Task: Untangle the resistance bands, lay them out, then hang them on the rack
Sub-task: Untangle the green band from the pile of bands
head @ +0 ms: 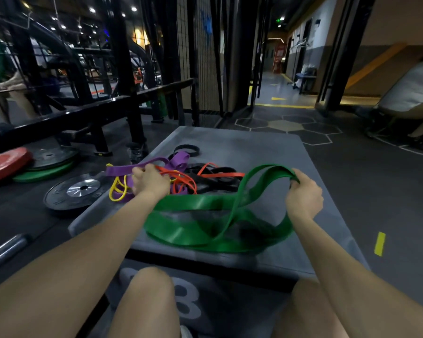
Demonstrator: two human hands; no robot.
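Note:
A tangle of resistance bands lies on a grey padded box [254, 147]. A wide green band [193, 203] loops across the near part of the box. My right hand [303, 193] grips its raised far end. My left hand [149, 181] sits in the pile at the left, its fingers curled among the purple band [122, 170], the orange band [186, 180] and the yellow band [116, 191]. Black bands [220, 179] lie behind the orange one, and one black loop [188, 149] lies apart further back.
Weight plates lie on the floor at the left: a red one [3, 164], a green one [44, 173] and a black one [76, 193]. A black steel rack [122, 69] stands behind them. A seated person [410, 93] is at the far right. My knees are below the box.

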